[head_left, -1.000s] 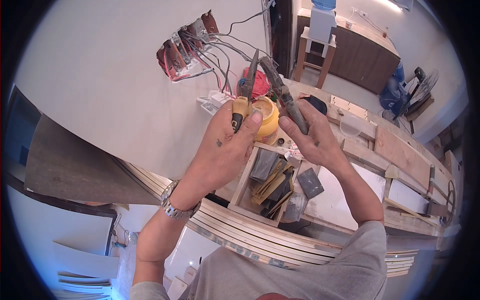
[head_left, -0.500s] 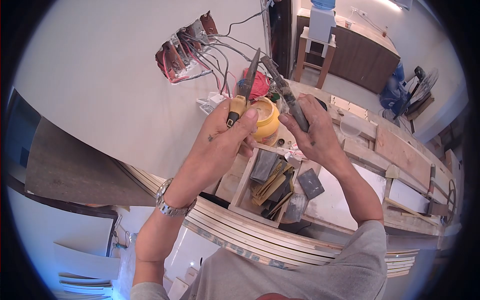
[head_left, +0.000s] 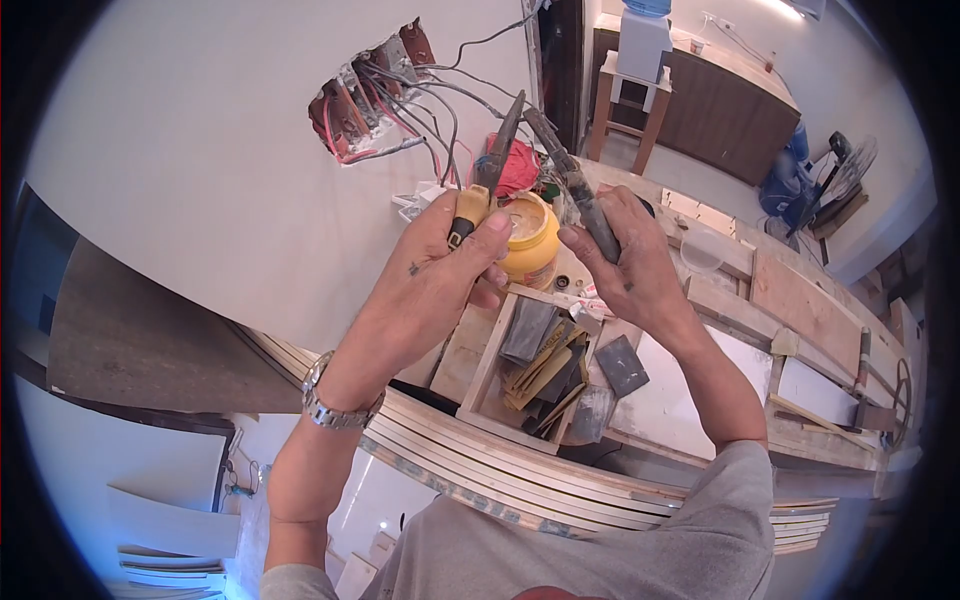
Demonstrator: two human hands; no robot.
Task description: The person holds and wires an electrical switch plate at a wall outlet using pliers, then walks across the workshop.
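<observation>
My left hand [head_left: 425,260] is closed round the yellow-and-black handle of a tool [head_left: 503,145], whose dark end tapers to a point facing up. I cannot tell its exact kind. In my right hand [head_left: 638,250] is a long, narrow dark tool [head_left: 566,165] with a grey grip and dirty, crusted surface, its kind also unclear. The two tools are apart, their upper ends leaning toward each other. Behind and between my hands stands an open yellow jar [head_left: 532,250] with pale material inside. Just beyond it lies a red bag or cloth [head_left: 517,165].
Loose wires [head_left: 440,90] hang from a ragged wall opening [head_left: 365,95] at upper left. Below my hands, a wooden box [head_left: 483,375] holds several sanding sheets [head_left: 545,370]. Boards [head_left: 810,300] lie to the right. A water dispenser [head_left: 643,45] stands farther back.
My left hand and its tool have shifted slightly left, the tip rising a little. My right hand has barely moved, and both tools stay held.
</observation>
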